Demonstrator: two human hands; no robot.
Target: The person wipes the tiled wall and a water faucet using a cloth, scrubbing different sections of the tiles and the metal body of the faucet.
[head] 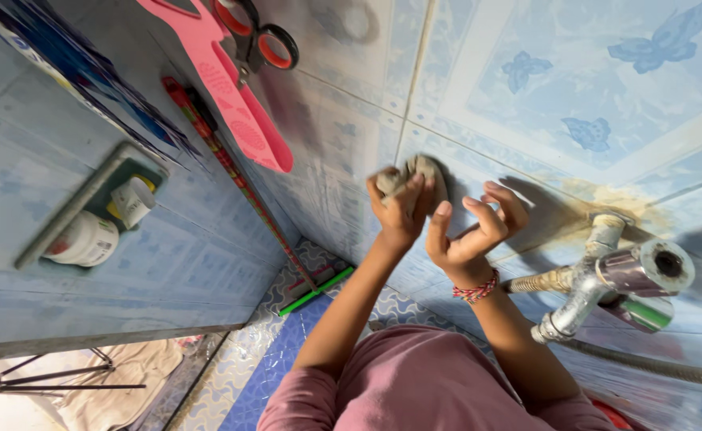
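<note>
Head view
Left hand point(399, 209): raised to the tiled wall, fingers curled tight and clamped on a grey-brown rag point(416, 174); fingertips dig into its lower edge.
Rag: bunched into a lump, pressed against the wall tile point(343, 136) just beside a vertical grout line, above both hands and left of the tap.
Right hand point(472, 227): just beside the left hand, close under the rag; fingers spread apart and bent, thumb sticking up, holding nothing. Whether the fingertips touch the wall cannot be told.
Wrist band point(476, 289): red and multicoloured thread bracelet on the right wrist.
Sleeves point(415, 383): dusty pink, both forearms bare above them.
Tap point(606, 279): metal fitting to the right of the right hand, with an open round spout end, a green-tipped handle and a ribbed hose point(654, 365) running off to the right; rusty stain on the tile behind it.
Niche shelf point(88, 207): recessed in the left wall, well apart from the hands; a white round jar point(86, 239) with a red patch on its label, and a smaller white tub point(134, 201) with yellow behind it.
Pink plastic piece point(231, 96): long, flat, hanging on the left wall.
Scissors point(259, 36): black with red-lined handles, touching the pink piece near the top.
Mop handle point(231, 172): thin red and green pole leaning along the wall, ending in a green bar near the patterned floor point(287, 351).
</note>
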